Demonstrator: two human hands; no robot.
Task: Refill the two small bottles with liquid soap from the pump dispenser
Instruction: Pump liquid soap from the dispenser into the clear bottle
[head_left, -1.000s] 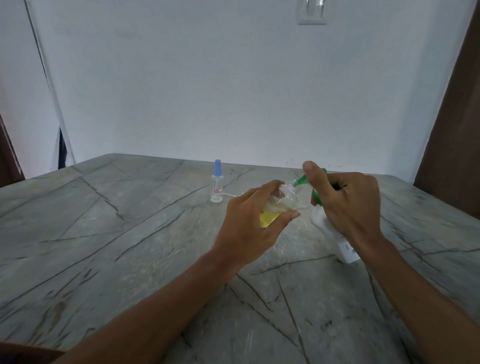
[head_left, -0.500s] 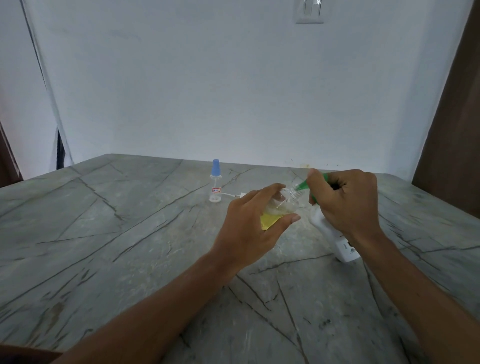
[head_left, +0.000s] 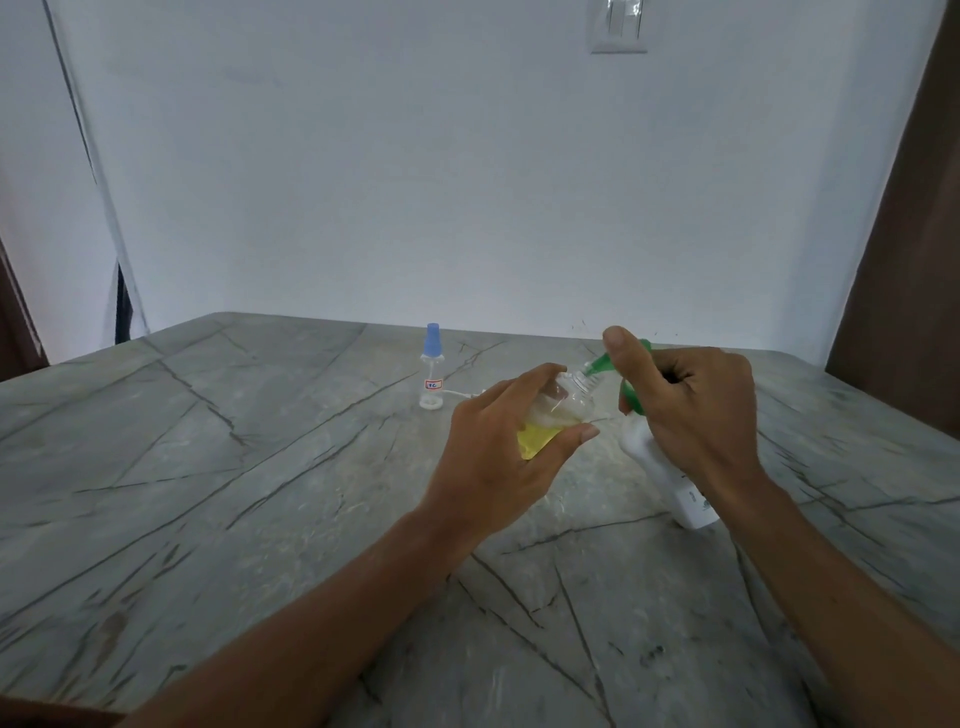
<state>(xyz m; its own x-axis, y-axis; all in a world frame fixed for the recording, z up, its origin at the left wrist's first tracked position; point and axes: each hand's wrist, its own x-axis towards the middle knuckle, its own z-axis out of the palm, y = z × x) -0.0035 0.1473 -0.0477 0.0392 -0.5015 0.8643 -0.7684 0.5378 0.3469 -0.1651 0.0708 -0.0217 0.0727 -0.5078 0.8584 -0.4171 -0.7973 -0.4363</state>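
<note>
We are looking down at a grey, dark-veined stone tabletop (head_left: 208, 493). Our right hand (head_left: 691, 410) is curling round the top of a tilted white plastic pump dispenser (head_left: 670, 478), whose base is touching the tabletop toward the right edge. Our left hand (head_left: 498, 457) is gripping a rounded clear small bottle (head_left: 566, 405) with yellow liquid pooling inside, its threaded neck meeting the green spout (head_left: 600, 364). A slim blue-capped bottle (head_left: 431, 374) is standing upright near the far edge.

Held the small bottle (head_left: 558, 410) in the left hand (head_left: 498, 457) above the table (head_left: 208, 467), mouth at the spout (head_left: 602, 364) of the pump dispenser (head_left: 670, 478). Gripped the dispenser, tilted, just to the right with the right hand (head_left: 696, 410). Had the second small bottle (head_left: 431, 371) upright behind, further left.
</note>
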